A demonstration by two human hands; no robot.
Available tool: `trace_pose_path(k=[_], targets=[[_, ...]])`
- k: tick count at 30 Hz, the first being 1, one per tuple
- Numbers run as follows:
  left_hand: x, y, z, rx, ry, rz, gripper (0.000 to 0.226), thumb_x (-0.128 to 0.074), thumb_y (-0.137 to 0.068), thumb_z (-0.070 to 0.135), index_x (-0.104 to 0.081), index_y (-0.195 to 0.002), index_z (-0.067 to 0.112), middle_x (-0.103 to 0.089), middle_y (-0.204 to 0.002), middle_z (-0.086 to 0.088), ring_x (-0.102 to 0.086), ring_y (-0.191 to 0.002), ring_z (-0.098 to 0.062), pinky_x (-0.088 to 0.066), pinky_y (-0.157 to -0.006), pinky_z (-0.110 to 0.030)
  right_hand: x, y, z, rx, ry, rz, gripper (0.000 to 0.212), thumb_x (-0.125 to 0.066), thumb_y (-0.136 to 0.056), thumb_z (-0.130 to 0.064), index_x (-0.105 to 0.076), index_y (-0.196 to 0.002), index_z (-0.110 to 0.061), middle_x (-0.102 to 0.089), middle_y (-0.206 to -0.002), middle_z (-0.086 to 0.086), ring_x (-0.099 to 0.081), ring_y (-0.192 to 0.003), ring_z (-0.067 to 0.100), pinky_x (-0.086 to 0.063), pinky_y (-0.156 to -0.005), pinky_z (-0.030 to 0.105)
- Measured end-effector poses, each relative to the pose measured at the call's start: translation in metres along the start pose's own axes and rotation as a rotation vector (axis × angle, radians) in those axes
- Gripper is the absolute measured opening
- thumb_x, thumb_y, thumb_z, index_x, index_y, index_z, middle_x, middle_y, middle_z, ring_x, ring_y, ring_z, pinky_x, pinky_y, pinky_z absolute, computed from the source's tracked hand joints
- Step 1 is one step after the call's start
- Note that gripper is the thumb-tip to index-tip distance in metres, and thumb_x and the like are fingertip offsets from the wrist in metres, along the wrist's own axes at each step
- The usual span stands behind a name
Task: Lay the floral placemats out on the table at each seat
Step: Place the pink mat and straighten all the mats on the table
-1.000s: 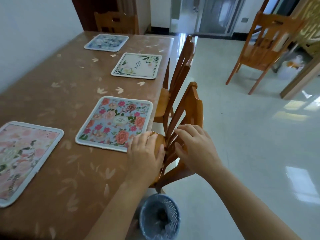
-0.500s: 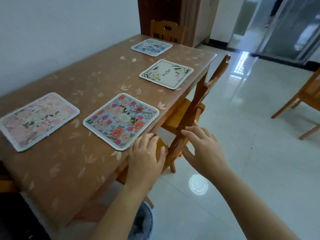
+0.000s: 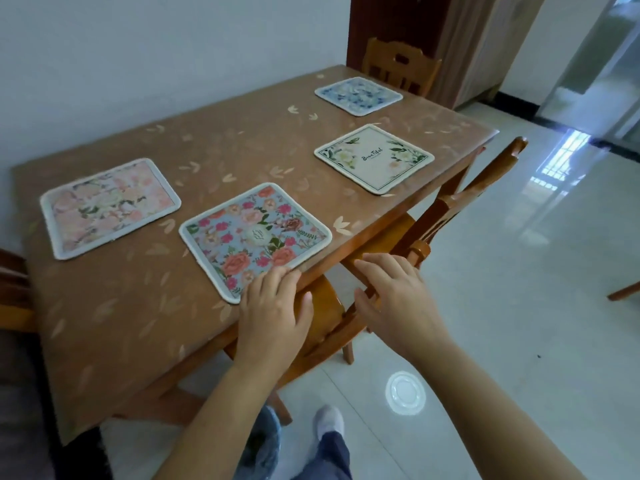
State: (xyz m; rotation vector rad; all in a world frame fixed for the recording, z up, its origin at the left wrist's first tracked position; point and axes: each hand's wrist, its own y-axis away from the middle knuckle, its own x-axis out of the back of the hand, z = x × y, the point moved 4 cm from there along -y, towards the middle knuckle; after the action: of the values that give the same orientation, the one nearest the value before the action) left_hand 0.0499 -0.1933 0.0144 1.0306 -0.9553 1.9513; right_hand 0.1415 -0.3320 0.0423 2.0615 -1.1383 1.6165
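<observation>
Four floral mats down on table point(image 3: 138, 306): pink placemat point(image 3: 109, 206), blue rose placemat point(image 3: 254, 237), cream placemat point(image 3: 374, 159), blue-white placemat point(image 3: 358, 95).

- Blue rose placemat just ahead-left of hands, long axis parallel to chair-side table edge.
- Left hand point(image 3: 273, 317) nearer: fingers relaxed, tips touching mat's near edge, gripping nothing.
- Right hand point(image 3: 398, 303) flat, fingers straight on wooden chair point(image 3: 467, 199) back, off the mats.
- Layout looks complete; only a nudge left, left hand's job.
- Wastebasket point(image 3: 263, 445) below, lined; contents unreadable.
</observation>
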Motion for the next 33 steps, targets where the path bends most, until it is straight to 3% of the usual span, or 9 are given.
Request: trace_pose_path(k=[7, 14, 20, 25, 29, 33], targets=[[-0.046, -0.074, -0.029, 0.126, -0.014, -0.001, 0.035, -0.051, -0.089, 0.027, -0.053, -0.119, 0.011, -0.055, -0.125, -0.01, -0.043, -0.119, -0.027, -0.035, -0.1, -0.046, -0.03, -0.092, 0.032, 0.107, 0.059, -0.132, 0.037, -0.05, -0.088, -0.028, -0.045, -0.125, -0.024, -0.05, -0.13, 0.0, -0.04, -0.123, 0.021, -0.035, -0.104, 0.039], [-0.073, -0.123, -0.066, 0.268, -0.033, 0.014, 0.034, -0.048, -0.09, 0.028, -0.052, -0.119, 0.01, -0.053, -0.127, -0.01, -0.041, -0.122, -0.027, -0.032, -0.103, -0.047, -0.071, -0.172, 0.038, 0.247, 0.03, -0.202, 0.034, -0.055, -0.085, -0.027, -0.052, -0.118, -0.018, -0.059, -0.116, 0.004, -0.051, -0.11, 0.025, -0.042, -0.095, 0.043], [-0.097, -0.124, -0.09, 0.297, -0.094, 0.008, 0.031, -0.059, -0.085, 0.021, -0.056, -0.112, 0.007, -0.058, -0.117, -0.014, -0.049, -0.115, -0.032, -0.035, -0.101, -0.049, -0.123, -0.201, 0.047, 0.343, 0.009, -0.356, 0.035, -0.053, -0.087, -0.027, -0.051, -0.12, -0.016, -0.057, -0.121, 0.005, -0.049, -0.112, 0.026, -0.04, -0.097, 0.042], [-0.121, -0.119, -0.105, 0.348, -0.137, -0.024, 0.032, -0.074, -0.072, 0.012, -0.063, -0.101, 0.005, -0.065, -0.105, -0.017, -0.06, -0.1, -0.036, -0.048, -0.084, -0.051, -0.174, -0.216, 0.058, 0.422, 0.04, -0.579, 0.037, -0.05, -0.087, -0.029, -0.046, -0.123, -0.018, -0.052, -0.125, 0.002, -0.043, -0.118, 0.023, -0.038, -0.099, 0.04], [-0.144, -0.109, -0.124, 0.447, -0.034, -0.099, 0.032, -0.065, -0.082, 0.02, -0.06, -0.112, 0.01, -0.058, -0.115, -0.01, -0.05, -0.111, -0.03, -0.041, -0.093, -0.046, -0.202, -0.222, 0.068, 0.452, 0.036, -0.685, 0.042, -0.053, -0.086, -0.029, -0.044, -0.125, -0.018, -0.05, -0.125, 0.003, -0.041, -0.12, 0.024, -0.04, -0.097, 0.041], [-0.156, -0.1, -0.132, 0.488, -0.016, -0.102, 0.026, -0.072, -0.075, 0.017, -0.067, -0.098, 0.007, -0.061, -0.106, -0.013, -0.053, -0.105, -0.034, -0.045, -0.089, -0.05, -0.22, -0.223, 0.076, 0.503, 0.022, -0.728, 0.044, -0.057, -0.083, -0.031, -0.046, -0.124, -0.017, -0.05, -0.123, 0.003, -0.04, -0.12, 0.023, -0.039, -0.095, 0.04]])
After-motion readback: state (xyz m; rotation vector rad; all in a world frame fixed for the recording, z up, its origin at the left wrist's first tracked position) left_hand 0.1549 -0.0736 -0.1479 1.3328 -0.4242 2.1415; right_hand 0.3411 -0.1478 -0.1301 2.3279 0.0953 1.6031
